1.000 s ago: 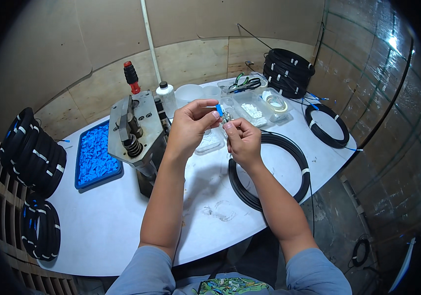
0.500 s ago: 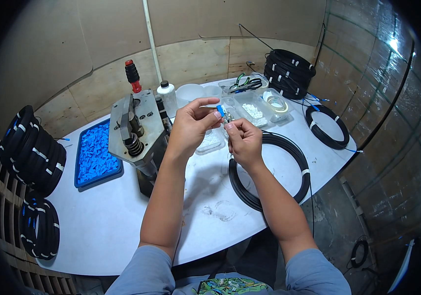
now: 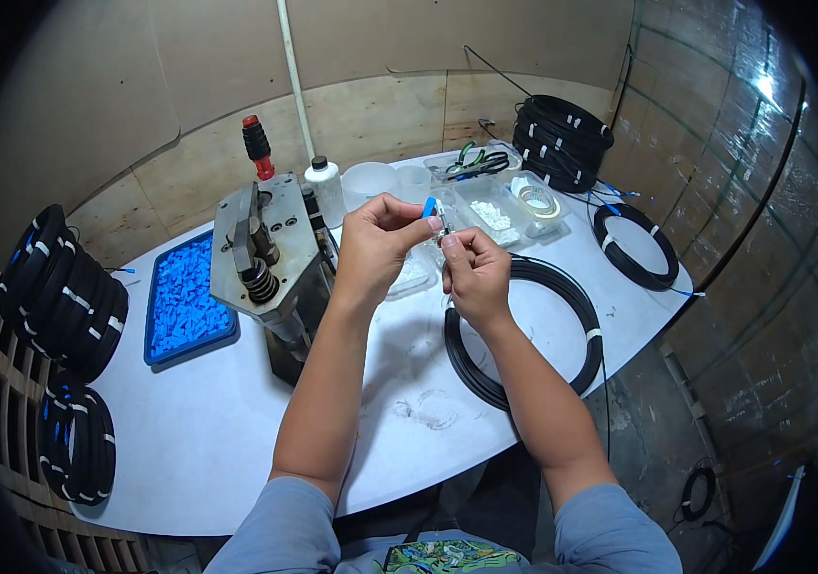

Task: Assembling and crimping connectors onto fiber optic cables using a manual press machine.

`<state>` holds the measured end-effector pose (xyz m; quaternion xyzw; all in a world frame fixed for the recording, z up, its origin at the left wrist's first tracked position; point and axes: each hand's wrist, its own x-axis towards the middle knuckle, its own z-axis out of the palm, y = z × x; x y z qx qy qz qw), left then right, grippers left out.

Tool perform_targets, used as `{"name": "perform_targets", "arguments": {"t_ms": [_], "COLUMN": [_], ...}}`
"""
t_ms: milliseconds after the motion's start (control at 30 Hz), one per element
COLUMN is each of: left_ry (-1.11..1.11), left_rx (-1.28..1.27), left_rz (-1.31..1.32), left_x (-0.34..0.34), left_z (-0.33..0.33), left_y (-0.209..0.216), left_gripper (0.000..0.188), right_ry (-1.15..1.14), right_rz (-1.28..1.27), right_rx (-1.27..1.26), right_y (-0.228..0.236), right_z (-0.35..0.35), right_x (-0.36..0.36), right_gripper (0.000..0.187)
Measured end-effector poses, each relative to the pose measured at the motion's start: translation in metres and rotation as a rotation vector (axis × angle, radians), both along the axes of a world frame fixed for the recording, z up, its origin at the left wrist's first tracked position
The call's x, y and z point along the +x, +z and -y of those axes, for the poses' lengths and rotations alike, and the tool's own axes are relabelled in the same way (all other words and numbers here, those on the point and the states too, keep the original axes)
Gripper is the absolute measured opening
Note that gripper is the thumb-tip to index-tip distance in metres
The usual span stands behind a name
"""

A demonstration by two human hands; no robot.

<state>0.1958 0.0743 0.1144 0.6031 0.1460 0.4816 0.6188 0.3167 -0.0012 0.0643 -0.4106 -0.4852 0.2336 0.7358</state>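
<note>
Here the small blue connector [image 3: 429, 206] sits above the white table [image 3: 189, 430], its long axis roughly upright, though it is too small to be sure. The left hand [image 3: 377, 239] pinches it at the fingertips; the right hand [image 3: 474, 273] closes on something thin just below. A black cable coil [image 3: 562, 287] lies beneath.
</note>
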Motion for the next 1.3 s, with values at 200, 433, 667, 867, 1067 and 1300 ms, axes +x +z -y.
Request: {"name": "perform_targets", "arguments": {"t_ms": [200, 433, 667, 867, 1067, 1300], "left_ry": [-0.041, -0.059, -0.084, -0.135, -0.172, -0.155], "left_rx": [0.008, -0.047, -0.048, -0.076, -0.082, -0.104], "left_rz": [-0.021, 0.010, 0.060, 0.084, 0.116, 0.088], "left_x": [0.0007, 0.0032, 0.0025, 0.0019, 0.0022, 0.0022], "left_z": [0.0029, 0.0023, -0.0019, -0.0001, -0.0045, -0.0023], "left_y": [0.0001, -0.0010, -0.0038, -0.0014, -0.0048, -0.0031], "left_gripper": [0.016, 0.009, 0.020, 0.030, 0.030, 0.030], "right_ry": [0.001, -0.001, -0.005, -0.003, 0.003, 0.000], "right_rz": [0.021, 0.012, 0.023, 0.020, 0.008, 0.018], "right_rx": [0.001, 0.003, -0.004, -0.004, -0.004, -0.025], "right_y": [0.0034, 0.0022, 0.0029, 0.0026, 0.0027, 0.0029], "right_z": [0.0023, 0.0010, 0.0016, 0.0010, 0.0004, 0.0016], "right_x": [-0.0025, 0.0005, -0.0005, 0.0017, 0.0008, 0.0016], "right_gripper": [0.017, 0.018, 0.018, 0.019, 0.019, 0.020]}}
